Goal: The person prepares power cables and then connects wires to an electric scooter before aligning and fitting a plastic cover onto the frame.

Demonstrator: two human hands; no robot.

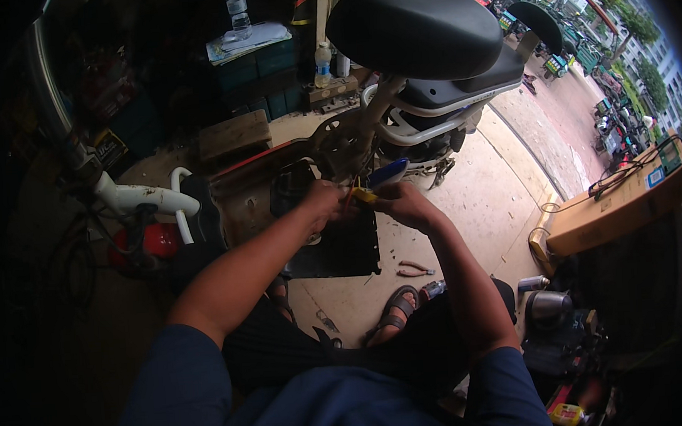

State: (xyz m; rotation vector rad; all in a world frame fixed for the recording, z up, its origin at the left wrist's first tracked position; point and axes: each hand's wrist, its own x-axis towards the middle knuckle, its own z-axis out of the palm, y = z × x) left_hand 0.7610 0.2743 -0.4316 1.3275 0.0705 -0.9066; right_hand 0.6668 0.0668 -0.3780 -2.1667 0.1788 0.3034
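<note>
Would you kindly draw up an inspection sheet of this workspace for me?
Surface: pale floor, small dark bits scattered near the pliers.
Job's things: bike with white frame and black seat; yellow piece and blue piece, kinds unclear.
Clutter: pliers on the floor, can at lower right, bottle beyond the bike.
Left hand: beside a red wire, grip unclear.
Right hand: appears to pinch the yellow piece.
Cables: red wire between the hands; dark cable over the box.
Surroundings: parked bikes outside at right; left side too dark to read.
</note>
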